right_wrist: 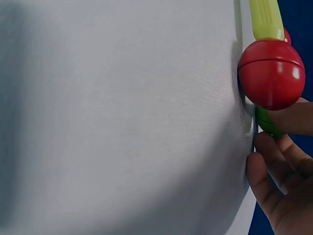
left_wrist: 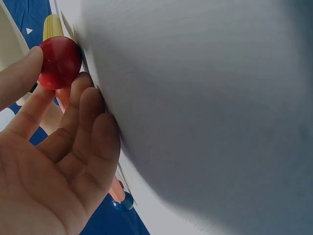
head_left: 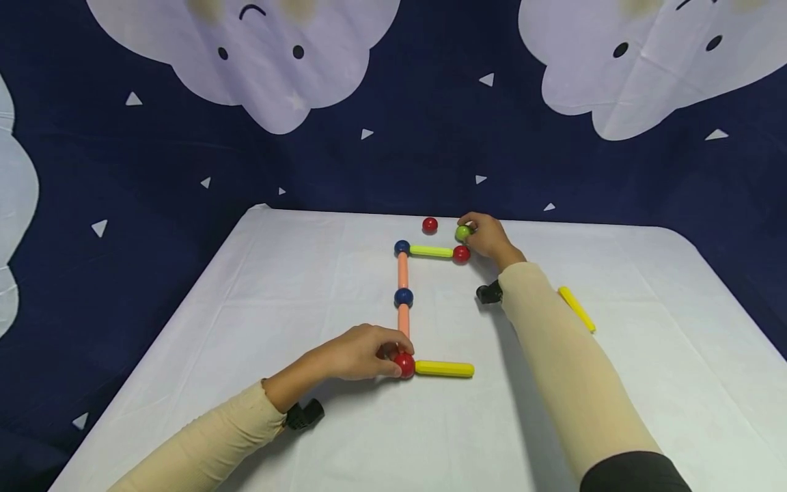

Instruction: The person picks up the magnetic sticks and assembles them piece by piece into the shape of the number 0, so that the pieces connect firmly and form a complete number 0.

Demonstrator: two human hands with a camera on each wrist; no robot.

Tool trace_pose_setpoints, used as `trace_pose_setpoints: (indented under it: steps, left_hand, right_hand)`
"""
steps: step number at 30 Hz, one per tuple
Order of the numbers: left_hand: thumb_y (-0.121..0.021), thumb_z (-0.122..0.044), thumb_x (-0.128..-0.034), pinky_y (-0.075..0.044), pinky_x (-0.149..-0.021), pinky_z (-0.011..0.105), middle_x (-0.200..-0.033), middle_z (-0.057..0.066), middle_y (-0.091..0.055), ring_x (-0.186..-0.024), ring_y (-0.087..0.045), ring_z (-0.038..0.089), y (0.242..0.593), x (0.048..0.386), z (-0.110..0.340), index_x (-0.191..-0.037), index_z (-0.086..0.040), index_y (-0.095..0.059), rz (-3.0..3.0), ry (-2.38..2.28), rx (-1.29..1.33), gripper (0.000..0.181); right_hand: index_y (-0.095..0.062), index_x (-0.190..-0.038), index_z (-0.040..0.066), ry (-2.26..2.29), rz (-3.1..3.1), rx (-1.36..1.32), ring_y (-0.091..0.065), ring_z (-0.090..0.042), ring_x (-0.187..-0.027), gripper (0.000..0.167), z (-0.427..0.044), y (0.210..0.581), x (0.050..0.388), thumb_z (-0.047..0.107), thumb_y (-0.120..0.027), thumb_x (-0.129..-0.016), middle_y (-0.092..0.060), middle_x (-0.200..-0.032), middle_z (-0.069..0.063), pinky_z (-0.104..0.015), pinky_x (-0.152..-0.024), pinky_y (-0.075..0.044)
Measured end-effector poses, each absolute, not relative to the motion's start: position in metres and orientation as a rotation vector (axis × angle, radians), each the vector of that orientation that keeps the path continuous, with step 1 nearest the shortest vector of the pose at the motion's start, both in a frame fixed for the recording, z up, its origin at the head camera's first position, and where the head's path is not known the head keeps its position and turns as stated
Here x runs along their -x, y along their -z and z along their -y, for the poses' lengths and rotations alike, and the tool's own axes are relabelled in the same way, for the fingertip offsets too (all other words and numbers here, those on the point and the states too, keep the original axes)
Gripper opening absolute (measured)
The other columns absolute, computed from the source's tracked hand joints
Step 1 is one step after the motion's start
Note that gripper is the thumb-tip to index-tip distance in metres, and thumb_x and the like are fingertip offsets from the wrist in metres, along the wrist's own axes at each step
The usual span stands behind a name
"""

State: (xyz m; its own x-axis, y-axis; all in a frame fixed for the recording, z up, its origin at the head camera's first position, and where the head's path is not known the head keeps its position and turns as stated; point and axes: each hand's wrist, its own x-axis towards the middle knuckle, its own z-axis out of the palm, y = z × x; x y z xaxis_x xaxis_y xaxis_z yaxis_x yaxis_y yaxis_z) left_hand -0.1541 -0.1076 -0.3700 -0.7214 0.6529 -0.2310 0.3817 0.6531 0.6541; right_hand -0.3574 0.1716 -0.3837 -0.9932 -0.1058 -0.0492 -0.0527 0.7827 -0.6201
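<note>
My left hand (head_left: pixel 359 354) pinches a red ball (left_wrist: pixel 60 62) between thumb and fingers at the near corner of a ball-and-stick figure. From that ball a yellow stick (head_left: pixel 445 369) points right. Away from me run two orange sticks (head_left: pixel 403 271) with a blue ball (head_left: pixel 403 297) between them, up to another blue ball (head_left: pixel 402 247). A light green stick (head_left: pixel 432 251) leads from there to a second red ball (right_wrist: pixel 272 74). Just behind that one, my right hand (head_left: pixel 488 238) holds a green ball (head_left: pixel 463 234), mostly hidden in the right wrist view.
A loose red ball (head_left: pixel 430 225) lies near the far edge of the white-covered table (head_left: pixel 277 273). Off to the right, beside the right forearm, is a loose yellow stick (head_left: pixel 576 309). Behind the table hangs a dark blue cloth (head_left: pixel 430 157) with clouds.
</note>
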Motion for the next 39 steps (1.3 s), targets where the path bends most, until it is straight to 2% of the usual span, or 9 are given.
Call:
trace_pose_setpoints:
  steps: [8,16,19,23,28,32,39]
  left_hand:
    - [-0.075,-0.014,-0.0883,-0.047,-0.073,0.024,-0.094,-0.004,-0.069,-0.085,-0.057,0.011,0.370,0.153,0.107,-0.112,-0.019,-0.070,-2.428,-0.804,-0.806,0.024]
    - [-0.074,-0.014,-0.0883,-0.048,-0.074,0.025,-0.094,-0.004,-0.069,-0.085,-0.058,0.011,0.370,0.154,0.107,-0.112,-0.019,-0.070,-2.421,-0.798,-0.808,0.024]
    - [-0.074,-0.014,-0.0885,-0.048,-0.074,0.026,-0.094,-0.004,-0.069,-0.086,-0.058,0.011,0.371,0.154,0.107,-0.112,-0.019,-0.070,-2.419,-0.799,-0.802,0.024]
    - [-0.074,-0.015,-0.0890,-0.049,-0.076,0.027,-0.096,-0.004,-0.070,-0.086,-0.058,0.012,0.371,0.154,0.107,-0.113,-0.020,-0.069,-2.426,-0.793,-0.802,0.025]
    - [-0.073,-0.015,-0.0895,-0.049,-0.079,0.029,-0.098,-0.004,-0.070,-0.087,-0.058,0.012,0.370,0.155,0.108,-0.114,-0.019,-0.068,-2.429,-0.776,-0.801,0.025]
    - [-0.073,-0.015,-0.0896,-0.049,-0.078,0.029,-0.098,-0.004,-0.070,-0.087,-0.057,0.012,0.369,0.155,0.109,-0.114,-0.019,-0.067,-2.431,-0.774,-0.801,0.025]
    - [-0.074,-0.014,-0.0889,-0.050,-0.075,0.027,-0.098,-0.003,-0.070,-0.087,-0.058,0.013,0.370,0.153,0.109,-0.114,-0.018,-0.067,-2.417,-0.796,-0.816,0.026]
  right_hand:
    - [-0.057,-0.133,0.009,0.902,-2.904,0.172,-0.048,-0.032,-0.110,0.040,-0.176,0.379,0.352,0.006,-0.060,-0.093,-0.055,-0.121,-0.020,-0.048,-0.102,-0.042]
    - [-0.056,-0.132,0.006,0.783,-2.951,0.259,-0.046,-0.036,-0.120,0.039,-0.193,0.357,0.339,0.010,-0.059,-0.093,-0.052,-0.130,-0.020,-0.054,-0.108,-0.040]
    - [-0.058,-0.129,0.003,0.736,-2.991,0.363,-0.050,-0.036,-0.116,0.036,-0.199,0.348,0.332,0.009,-0.060,-0.093,-0.057,-0.129,-0.021,-0.054,-0.106,-0.041]
    - [-0.060,-0.126,0.002,0.662,-3.041,0.492,-0.056,-0.034,-0.105,0.035,-0.208,0.339,0.321,0.009,-0.061,-0.092,-0.063,-0.123,-0.021,-0.052,-0.096,-0.046]
    - [-0.062,-0.124,0.006,0.694,-3.035,0.609,-0.065,-0.033,-0.099,0.032,-0.216,0.331,0.304,0.009,-0.064,-0.092,-0.067,-0.119,-0.017,-0.046,-0.084,-0.054]
    - [-0.065,-0.120,0.007,0.670,-3.000,0.751,-0.066,-0.031,-0.097,0.029,-0.219,0.327,0.286,0.006,-0.065,-0.092,-0.068,-0.116,-0.015,-0.043,-0.080,-0.056]
    - [-0.069,-0.111,0.007,0.559,-2.973,1.115,-0.065,-0.017,-0.087,0.031,-0.220,0.337,0.227,-0.001,-0.076,-0.082,-0.071,-0.104,-0.006,-0.032,-0.077,-0.058]
